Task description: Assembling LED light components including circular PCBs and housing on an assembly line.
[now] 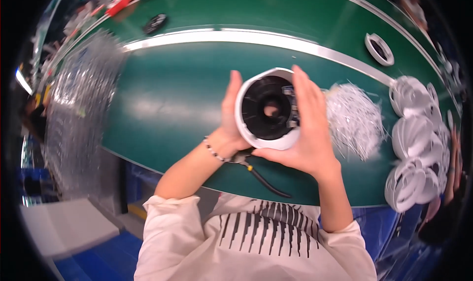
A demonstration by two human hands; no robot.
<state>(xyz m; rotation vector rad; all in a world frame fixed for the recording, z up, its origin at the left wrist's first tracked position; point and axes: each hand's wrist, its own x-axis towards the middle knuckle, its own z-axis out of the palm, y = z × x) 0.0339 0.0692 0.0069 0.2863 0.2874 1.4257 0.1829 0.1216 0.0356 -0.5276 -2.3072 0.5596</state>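
- So we had the round white casing (276, 143) up over the middle of the table (157, 108), open face toward us, with a black insert (258, 119) inside it.
- Our left hand (229, 117) was cupped around its left side, one digit pointing up past the rim. We couldn't tell how the rest of those fingers sat underneath.
- Our right hand (311, 128) was spread along the right side, fingers stretched upward, thumb tucked under the lower rim. Basically a two-palm squeeze on the casing.
- Best tip we had: grip by the outer wall, with even pressure from both sides, so it wouldn't tilt or slip.
- Our right fingers ran close to the small bits (289, 90) lining that side of the insert, so we figured poking inward could've bent something.
- The pliers (266, 181) lay just below, head partly covered by our left hand. Lowering the casing straight down there risked a scratch, imo.
- The pile of white strips (355, 121) was just beside our right hand, stacked white rings (413, 138) further right. Keeping that elbow in seemed smart, since those stacks looked easy to knock.
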